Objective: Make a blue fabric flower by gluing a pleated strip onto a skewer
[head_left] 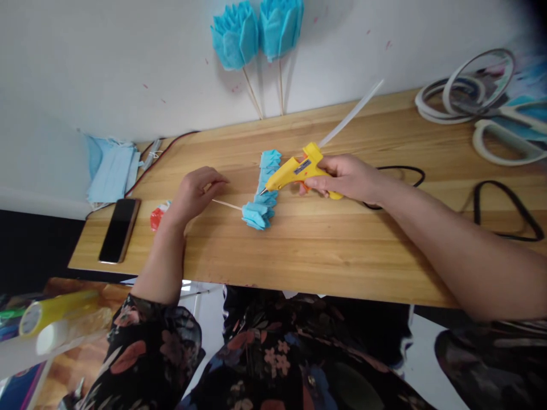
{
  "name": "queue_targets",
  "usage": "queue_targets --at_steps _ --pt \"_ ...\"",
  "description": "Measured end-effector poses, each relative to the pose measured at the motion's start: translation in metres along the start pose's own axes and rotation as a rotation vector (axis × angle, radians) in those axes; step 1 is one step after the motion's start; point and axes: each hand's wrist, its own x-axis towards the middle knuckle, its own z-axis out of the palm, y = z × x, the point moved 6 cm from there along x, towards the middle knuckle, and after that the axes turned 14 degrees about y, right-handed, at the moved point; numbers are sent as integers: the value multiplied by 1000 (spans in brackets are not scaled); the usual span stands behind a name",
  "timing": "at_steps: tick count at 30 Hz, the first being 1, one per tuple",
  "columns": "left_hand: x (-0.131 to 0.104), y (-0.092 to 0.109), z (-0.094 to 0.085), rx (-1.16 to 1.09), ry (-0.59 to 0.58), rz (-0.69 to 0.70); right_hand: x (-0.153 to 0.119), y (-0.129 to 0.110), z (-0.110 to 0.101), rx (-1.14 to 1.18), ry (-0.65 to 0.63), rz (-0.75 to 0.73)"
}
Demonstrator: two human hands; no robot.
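Note:
My right hand is wrapped round a yellow glue gun with a clear glue stick rising from its back. The gun's metal tip is at a pleated blue paper strip lying on the table. At the strip's near end is a gathered blue paper flower on a thin wooden stick. My left hand is beside the stick's far end, fingers curled together; whether they grip the stick is hidden.
Two finished blue flowers on sticks lean against the wall. Face masks, a phone and a red wrapper lie left. Tape rolls, scissors and a black band are right.

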Motion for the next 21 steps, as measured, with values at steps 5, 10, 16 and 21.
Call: queue_targets --at_steps 5,10,16,21 --pt "-1 -4 -2 -4 25 -60 1 1 0 -8 -7 -15" --pt "1 -11 -10 -32 114 -61 0 -1 2 15 -20 -15" --pt "1 -7 -54 107 302 -170 -2 -6 1 7 5 -19" --pt "-17 9 -93 253 365 -269 0 -2 1 8 5 -33"
